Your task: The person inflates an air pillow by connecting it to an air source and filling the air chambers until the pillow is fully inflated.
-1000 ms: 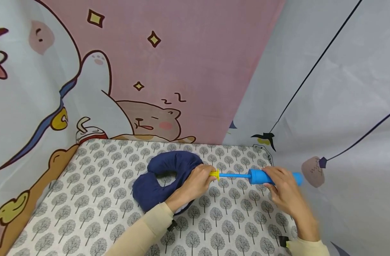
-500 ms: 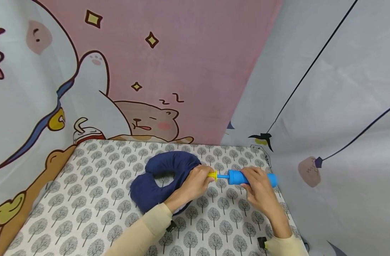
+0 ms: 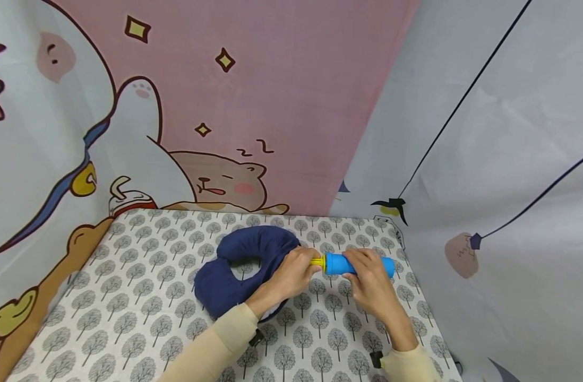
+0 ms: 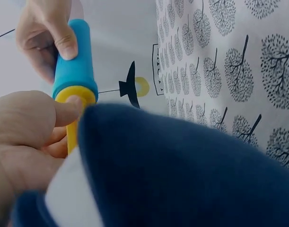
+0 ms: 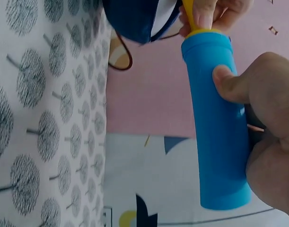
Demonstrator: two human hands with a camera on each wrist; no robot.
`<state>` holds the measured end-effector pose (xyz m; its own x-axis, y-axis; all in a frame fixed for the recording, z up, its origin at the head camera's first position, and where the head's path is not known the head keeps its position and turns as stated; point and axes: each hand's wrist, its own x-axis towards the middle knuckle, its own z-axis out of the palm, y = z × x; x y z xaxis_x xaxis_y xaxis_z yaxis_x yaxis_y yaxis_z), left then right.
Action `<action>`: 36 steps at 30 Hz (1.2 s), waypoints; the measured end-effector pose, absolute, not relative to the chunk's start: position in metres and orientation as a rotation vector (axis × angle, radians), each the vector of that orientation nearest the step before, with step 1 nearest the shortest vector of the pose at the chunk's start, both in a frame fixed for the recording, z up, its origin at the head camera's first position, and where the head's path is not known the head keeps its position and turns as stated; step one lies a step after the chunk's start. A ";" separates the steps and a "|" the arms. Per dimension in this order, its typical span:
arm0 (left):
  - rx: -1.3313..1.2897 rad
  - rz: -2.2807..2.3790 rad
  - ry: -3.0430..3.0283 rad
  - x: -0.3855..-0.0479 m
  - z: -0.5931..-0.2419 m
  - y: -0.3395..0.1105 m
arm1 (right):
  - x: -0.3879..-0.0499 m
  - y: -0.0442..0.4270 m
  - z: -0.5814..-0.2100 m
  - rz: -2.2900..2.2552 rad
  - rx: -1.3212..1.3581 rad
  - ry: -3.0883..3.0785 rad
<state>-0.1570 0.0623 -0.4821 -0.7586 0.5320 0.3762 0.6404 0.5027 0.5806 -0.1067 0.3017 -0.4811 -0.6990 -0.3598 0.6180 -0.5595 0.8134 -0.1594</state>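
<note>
A navy U-shaped neck pillow (image 3: pixel 214 286) lies at the middle of the patterned surface. At its right side my left hand (image 3: pixel 291 273) pinches the yellow end (image 4: pixel 72 137) of a blue hand pump (image 5: pixel 220 156) between thumb and fingers. My right hand (image 3: pixel 371 284) grips the pump's blue barrel, its thumb lying along the barrel in the right wrist view. The barrel now meets the yellow flange, and no blue rod shows between them. A white patch of the pillow (image 4: pixel 74 194) shows beside the yellow end; where that end's tip sits is hidden.
The surface is covered by a white cloth (image 3: pixel 143 318) printed with grey trees. Behind it hangs a pink and white curtain (image 3: pixel 291 106) with cartoon animals, and another pale curtain (image 3: pixel 521 223) stands close on the right.
My right hand has slid the blue barrel leftward along its rod, up against the yellow flange. The left hand and the neck pillow have stayed in place.
</note>
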 end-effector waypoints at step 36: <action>-0.989 -1.158 -2.559 -0.158 -0.481 0.064 | -0.092 0.376 -0.456 0.459 0.648 -2.433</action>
